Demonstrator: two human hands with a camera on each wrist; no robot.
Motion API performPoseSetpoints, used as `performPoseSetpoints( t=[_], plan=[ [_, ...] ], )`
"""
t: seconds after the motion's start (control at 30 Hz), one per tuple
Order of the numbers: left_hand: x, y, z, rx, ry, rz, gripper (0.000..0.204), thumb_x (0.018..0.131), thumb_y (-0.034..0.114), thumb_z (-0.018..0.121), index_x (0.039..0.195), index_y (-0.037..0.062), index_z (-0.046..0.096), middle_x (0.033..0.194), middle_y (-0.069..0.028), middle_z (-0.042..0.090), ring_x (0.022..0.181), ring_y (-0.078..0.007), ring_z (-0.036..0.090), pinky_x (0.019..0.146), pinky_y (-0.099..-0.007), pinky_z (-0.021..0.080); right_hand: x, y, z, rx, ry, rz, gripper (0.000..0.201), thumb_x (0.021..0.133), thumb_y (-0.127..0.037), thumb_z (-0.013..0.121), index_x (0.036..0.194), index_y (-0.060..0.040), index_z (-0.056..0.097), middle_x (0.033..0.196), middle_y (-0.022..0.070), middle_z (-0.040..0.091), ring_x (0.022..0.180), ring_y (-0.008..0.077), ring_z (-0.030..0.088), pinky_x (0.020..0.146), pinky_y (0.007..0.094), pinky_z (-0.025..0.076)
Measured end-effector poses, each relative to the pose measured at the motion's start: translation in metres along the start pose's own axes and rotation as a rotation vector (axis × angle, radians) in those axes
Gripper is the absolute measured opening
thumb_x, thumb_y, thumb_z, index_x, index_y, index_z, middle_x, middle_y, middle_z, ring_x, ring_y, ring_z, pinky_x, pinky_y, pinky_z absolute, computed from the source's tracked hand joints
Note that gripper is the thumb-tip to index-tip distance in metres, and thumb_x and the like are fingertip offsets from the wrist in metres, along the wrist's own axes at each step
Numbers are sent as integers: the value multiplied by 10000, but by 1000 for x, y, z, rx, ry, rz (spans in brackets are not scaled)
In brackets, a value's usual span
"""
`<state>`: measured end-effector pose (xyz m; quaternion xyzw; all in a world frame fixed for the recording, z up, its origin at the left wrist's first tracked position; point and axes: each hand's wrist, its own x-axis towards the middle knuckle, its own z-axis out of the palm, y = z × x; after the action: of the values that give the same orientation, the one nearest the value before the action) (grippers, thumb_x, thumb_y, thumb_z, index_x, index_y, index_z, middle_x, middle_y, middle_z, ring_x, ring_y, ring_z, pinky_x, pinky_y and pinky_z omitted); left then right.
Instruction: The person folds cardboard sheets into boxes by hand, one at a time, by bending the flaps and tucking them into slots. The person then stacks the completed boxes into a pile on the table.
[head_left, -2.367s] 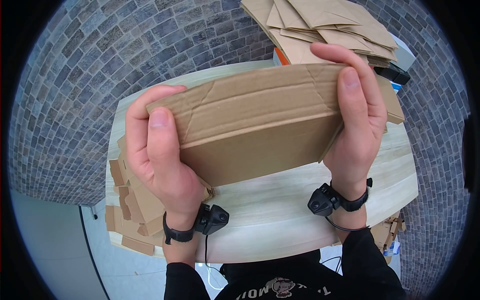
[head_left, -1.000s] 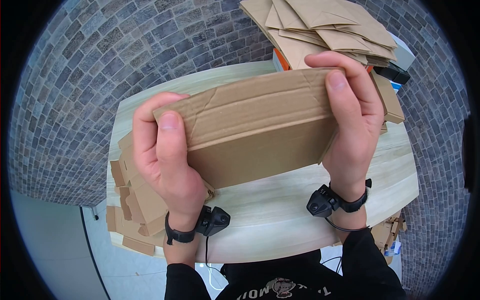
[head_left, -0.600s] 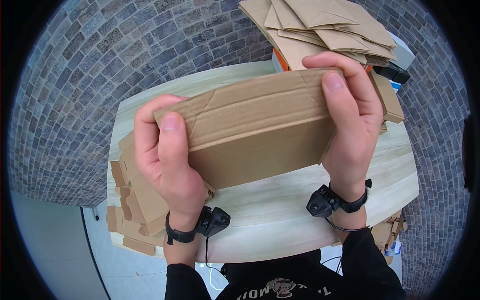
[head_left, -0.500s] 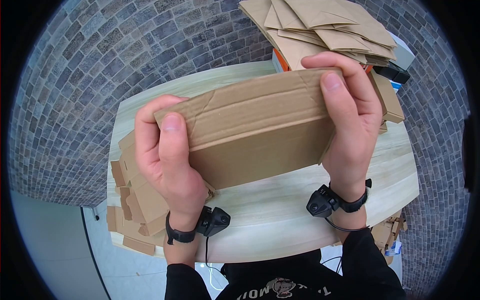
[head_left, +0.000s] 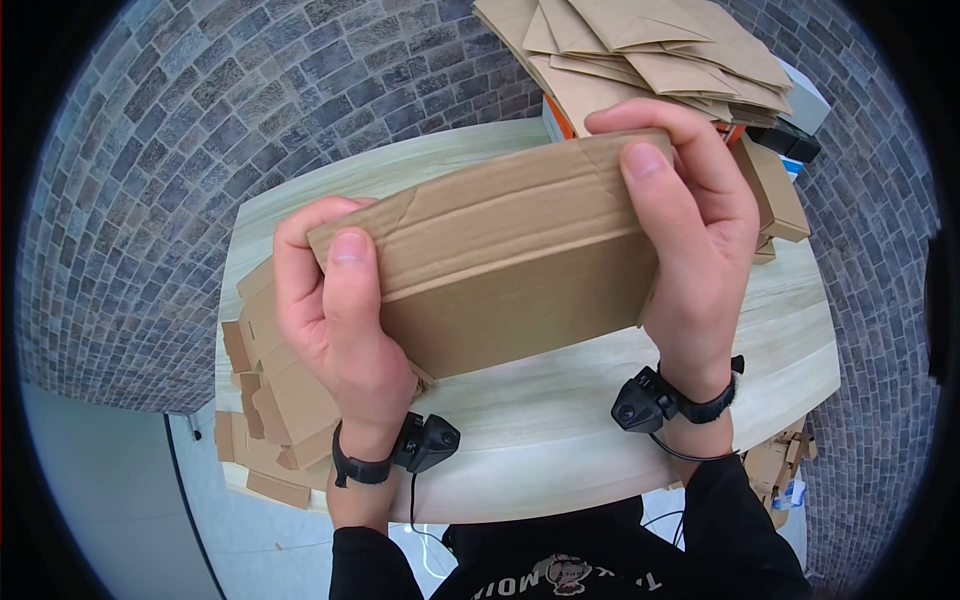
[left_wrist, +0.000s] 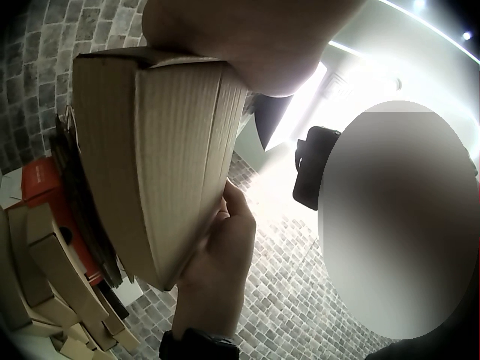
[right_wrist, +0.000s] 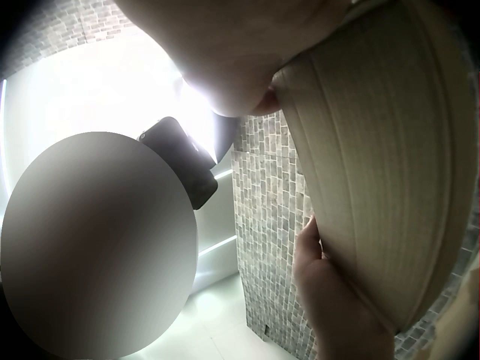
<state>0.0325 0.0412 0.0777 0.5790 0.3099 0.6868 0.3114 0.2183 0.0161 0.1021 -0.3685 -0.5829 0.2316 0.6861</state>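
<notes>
A brown cardboard box is held up over the table, its creased narrow side tilted toward the head camera. At its left end my left hand grips the edge, thumb flat on the creased side and fingers behind. My right hand grips the opposite end in the same way, its index finger bent over the top corner. In the left wrist view the box shows ribbed, plain faces, with the right hand at its lower end. The right wrist view shows the left hand on the box's edge.
Flattened cardboard pieces lie on the table's left side. At the back right, a stack of brown paper bags rests on boxes, with another cardboard box in front. More cardboard is beyond the pale table's right front edge.
Both hands keep their grip on the box. The right hand has moved left and the left hand a little to the right, and the box has turned slightly.
</notes>
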Motion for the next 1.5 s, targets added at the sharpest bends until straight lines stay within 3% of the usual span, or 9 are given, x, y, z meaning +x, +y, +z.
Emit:
performPoseSetpoints(
  t=[0.13, 0.67, 0.77, 0.83, 1.5],
  plan=[
    [0, -2, 0, 40, 25, 7, 260, 929, 254, 483, 1042, 26, 536, 962, -78, 587, 877, -121, 550, 808, -252, 423, 0, -1, 1, 33, 2, 0, 236, 926, -171, 535, 1061, 4, 617, 958, 35, 636, 850, 57, 540, 783, 196, 397],
    [0, 1, 1, 55, 46, -10, 266, 925, 255, 470, 1037, 21, 528, 933, -75, 581, 846, -114, 545, 778, -244, 418, -2, -4, 1, 19, -9, -3, 240, 932, -172, 520, 1057, 10, 614, 983, 47, 635, 874, 70, 545, 807, 211, 406],
    [0, 2, 0, 64, 47, -9, 263, 925, 251, 470, 1038, 21, 528, 935, -75, 581, 848, -115, 546, 780, -242, 418, -2, -2, 1, -11, -5, -10, 244, 938, -183, 514, 1049, 7, 619, 992, 46, 636, 884, 76, 545, 821, 218, 402],
    [0, 3, -3, -5, 1, -20, 207, 925, 175, 491, 1036, 14, 560, 990, -53, 580, 887, -93, 485, 832, -246, 376, -2, -1, 0, -21, -2, -15, 245, 942, -190, 510, 1042, 4, 624, 991, 44, 636, 885, 78, 545, 824, 221, 400],
    [1, 2, 0, 10, -1, 11, 204, 932, 195, 468, 958, 14, 559, 994, -68, 593, 888, -100, 480, 842, -263, 372, 0, 2, -1, 12, 19, -12, 276, 965, -229, 489, 979, -1, 645, 940, 40, 644, 844, 72, 554, 783, 209, 410]
  ],
)
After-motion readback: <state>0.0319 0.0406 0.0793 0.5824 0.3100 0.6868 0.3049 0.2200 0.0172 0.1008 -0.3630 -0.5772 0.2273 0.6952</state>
